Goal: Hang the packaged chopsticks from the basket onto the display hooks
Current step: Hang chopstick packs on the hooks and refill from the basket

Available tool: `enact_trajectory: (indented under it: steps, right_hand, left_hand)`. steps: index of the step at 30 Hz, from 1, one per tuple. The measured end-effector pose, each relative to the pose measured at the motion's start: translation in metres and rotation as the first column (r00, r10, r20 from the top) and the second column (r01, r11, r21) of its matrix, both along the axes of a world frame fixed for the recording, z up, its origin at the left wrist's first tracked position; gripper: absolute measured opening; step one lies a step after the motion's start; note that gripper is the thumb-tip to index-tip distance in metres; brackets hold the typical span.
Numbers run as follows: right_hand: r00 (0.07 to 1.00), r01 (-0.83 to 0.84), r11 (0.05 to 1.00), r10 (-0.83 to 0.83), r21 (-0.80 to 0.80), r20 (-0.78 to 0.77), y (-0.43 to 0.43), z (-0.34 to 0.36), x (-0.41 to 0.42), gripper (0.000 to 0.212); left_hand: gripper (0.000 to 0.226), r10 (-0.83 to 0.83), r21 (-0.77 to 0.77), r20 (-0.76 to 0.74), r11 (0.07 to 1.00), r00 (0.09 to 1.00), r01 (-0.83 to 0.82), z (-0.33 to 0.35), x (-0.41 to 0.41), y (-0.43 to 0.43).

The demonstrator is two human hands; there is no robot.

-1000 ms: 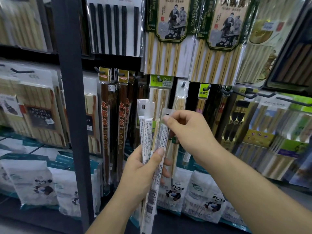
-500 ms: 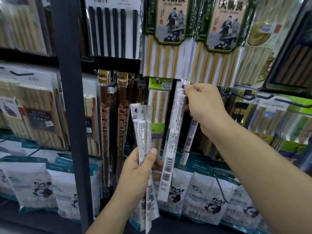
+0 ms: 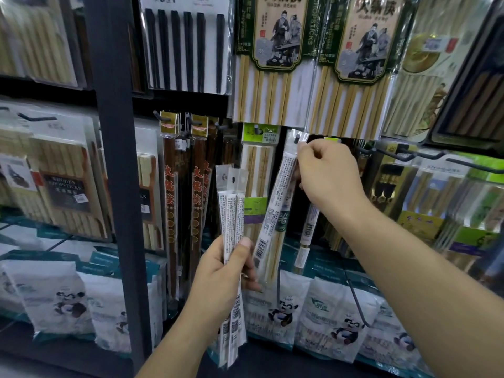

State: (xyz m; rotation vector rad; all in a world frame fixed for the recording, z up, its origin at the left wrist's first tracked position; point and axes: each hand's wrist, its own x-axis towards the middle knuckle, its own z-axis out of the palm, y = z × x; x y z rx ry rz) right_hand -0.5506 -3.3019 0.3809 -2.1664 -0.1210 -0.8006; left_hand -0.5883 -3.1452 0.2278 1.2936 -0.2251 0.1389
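My left hand (image 3: 221, 279) grips a bundle of three narrow clear chopstick packs (image 3: 231, 211) with white labels, held upright in front of the shelf. My right hand (image 3: 327, 178) pinches the top of one more chopstick pack (image 3: 275, 203), which hangs tilted down to the left. Its top edge sits at the tip of a dark display hook (image 3: 296, 138); I cannot tell whether the hole is over the hook. The basket is out of sight.
Hanging chopstick packs fill the display: dark brown pairs (image 3: 170, 203), a green-labelled pack (image 3: 259, 170), large bamboo sets (image 3: 275, 61) above. Bare hooks (image 3: 425, 155) jut out at the right. A dark upright post (image 3: 114, 159) stands at the left. Panda-printed bags (image 3: 330, 317) line the bottom.
My right hand pulled one pack out of the bundle and raised it up and right to the hook. The left hand stayed low with the remaining packs.
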Motion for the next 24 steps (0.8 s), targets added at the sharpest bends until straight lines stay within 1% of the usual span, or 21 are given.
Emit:
enact_trajectory:
  steps: [2,4,5,7,9,10,12,13,15,17,19,21,22,24]
  right_hand:
    - [0.998,0.047,0.998,-0.046,-0.037,0.031,-0.003,-0.008,-0.003,0.038]
    - [0.997,0.060,0.998,-0.059,-0.022,0.042,-0.005,-0.019,-0.008,0.036]
    - [0.999,0.022,1.000,-0.022,0.002,0.031,-0.004,-0.024,-0.011,0.036]
    - [0.992,-0.125,0.991,0.126,0.052,-0.023,0.001,-0.034,-0.020,0.031]
    - [0.959,-0.265,0.962,0.270,0.070,-0.084,0.009,-0.042,-0.025,0.022]
    - [0.944,-0.309,0.948,0.315,0.074,-0.094,0.012,-0.045,-0.026,0.018]
    - [0.933,-0.341,0.934,0.350,0.108,-0.080,0.014,-0.047,-0.025,0.015]
    - [0.931,-0.343,0.927,0.357,0.154,-0.079,0.013,-0.046,-0.023,0.016]
    - [0.913,-0.342,0.898,0.388,0.276,-0.130,0.010,-0.043,-0.021,0.017]
    - [0.884,-0.341,0.883,0.418,0.324,-0.210,0.007,-0.041,-0.019,0.024]
    - [0.888,-0.335,0.897,0.403,0.287,-0.221,0.007,-0.042,-0.019,0.031]
    - [0.928,-0.311,0.924,0.346,0.224,-0.139,0.008,-0.040,-0.021,0.034]
    - [0.948,-0.287,0.937,0.308,0.198,-0.084,0.007,-0.037,-0.021,0.034]
    - [0.975,-0.220,0.962,0.221,0.164,0.010,0.005,-0.027,-0.019,0.033]
  left_hand:
    - [0.042,-0.015,0.008,0.005,1.000,1.000,0.015,0.001,-0.001,0.001]
    - [0.049,-0.045,0.013,0.014,0.999,0.999,0.045,0.001,-0.002,0.001]
    - [0.048,-0.062,0.014,0.018,0.998,0.998,0.062,0.002,-0.003,0.001]
    - [0.040,-0.104,0.009,0.019,0.995,0.994,0.104,0.003,-0.005,0.000]
    - [0.038,-0.162,-0.028,0.010,0.986,0.987,0.162,0.004,-0.007,-0.002]
    - [0.038,-0.187,-0.048,0.005,0.981,0.982,0.187,0.005,-0.008,-0.003]
    - [0.038,-0.233,-0.066,-0.001,0.970,0.973,0.232,0.007,-0.009,-0.003]
    - [0.043,-0.253,-0.070,-0.002,0.965,0.967,0.252,0.007,-0.010,-0.003]
    - [0.059,-0.282,-0.067,-0.014,0.957,0.959,0.281,0.009,-0.011,-0.004]
    - [0.065,-0.294,-0.064,-0.021,0.954,0.956,0.292,0.009,-0.011,-0.006]
    - [0.063,-0.297,-0.086,-0.022,0.952,0.955,0.294,0.008,-0.011,-0.008]
    - [0.057,-0.262,-0.116,-0.018,0.959,0.965,0.258,0.007,-0.011,-0.010]
    - [0.052,-0.210,-0.106,-0.005,0.972,0.978,0.209,0.006,-0.010,-0.010]
    - [0.042,-0.041,0.007,0.042,0.999,0.998,0.041,0.002,-0.007,-0.009]
